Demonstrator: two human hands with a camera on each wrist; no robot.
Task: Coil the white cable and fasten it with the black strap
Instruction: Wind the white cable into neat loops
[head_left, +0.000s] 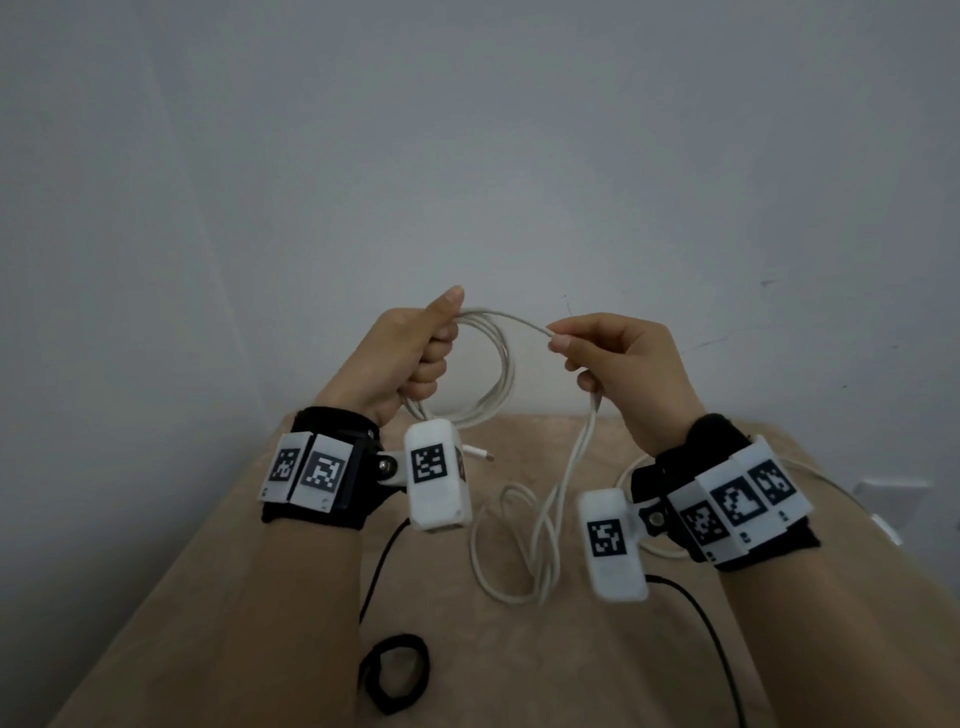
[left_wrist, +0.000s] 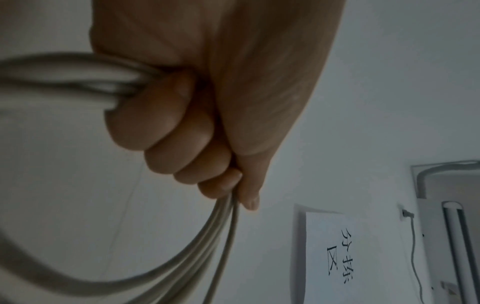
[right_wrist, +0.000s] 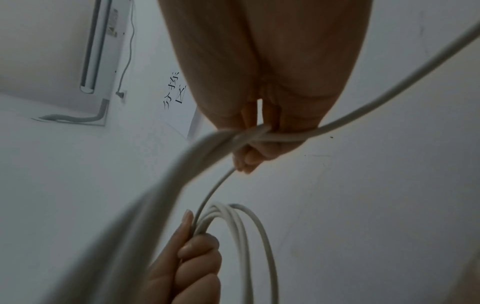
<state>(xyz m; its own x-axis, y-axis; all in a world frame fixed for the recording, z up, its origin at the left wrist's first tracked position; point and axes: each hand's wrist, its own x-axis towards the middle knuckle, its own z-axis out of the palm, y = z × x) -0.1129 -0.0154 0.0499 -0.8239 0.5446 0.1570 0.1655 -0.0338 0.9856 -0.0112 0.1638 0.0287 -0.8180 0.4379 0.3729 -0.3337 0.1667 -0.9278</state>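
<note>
My left hand is raised above the table and grips several loops of the white cable in its fist, thumb pointing up. In the left wrist view the curled fingers close round the bundled strands. My right hand pinches the running strand between thumb and forefinger a short way to the right of the coil. From it the loose cable hangs down to the table and lies in tangled loops. The cable's plug end dangles below the coil. The black strap lies curled on the table near me.
The beige table ends at a grey wall close behind the hands. Thin black wrist-camera wires trail across the table. A white object sits at the table's right edge. A paper sign hangs on the wall.
</note>
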